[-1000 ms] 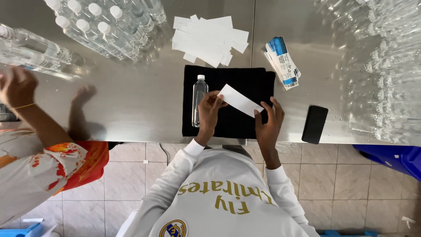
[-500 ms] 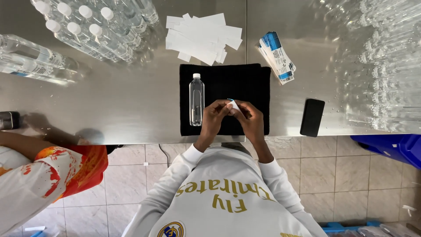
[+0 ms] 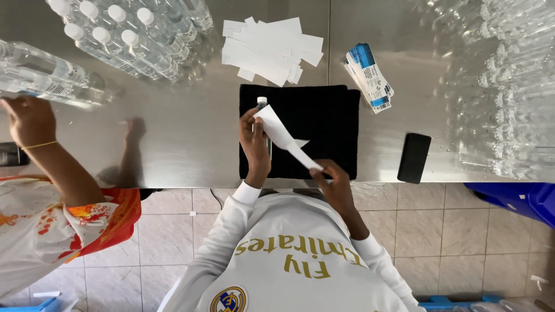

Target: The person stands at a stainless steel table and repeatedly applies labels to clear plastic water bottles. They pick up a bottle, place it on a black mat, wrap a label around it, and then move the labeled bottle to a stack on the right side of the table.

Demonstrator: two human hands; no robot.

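Note:
A small clear water bottle (image 3: 262,103) with a white cap lies on a black cloth (image 3: 324,124) on the steel table. My left hand (image 3: 254,138) is wrapped over the bottle and pins one end of a white paper strip (image 3: 282,137) against it. My right hand (image 3: 335,180) pinches the strip's other end near the table's front edge, so the strip stretches diagonally between both hands. Most of the bottle's body is hidden under my left hand.
Loose white strips (image 3: 272,49) lie behind the cloth, with a stack of blue-and-white labels (image 3: 370,76) to the right and a black phone (image 3: 414,157) beside the cloth. Several capped bottles (image 3: 124,37) stand at back left, and clear bottles (image 3: 511,86) at right. A co-worker's hand (image 3: 29,118) touches lying bottles (image 3: 46,75) at far left.
My right hand has drawn back from the bottle toward my body, stretching the strip out. The co-worker's hand has risen to the lying bottles at the left.

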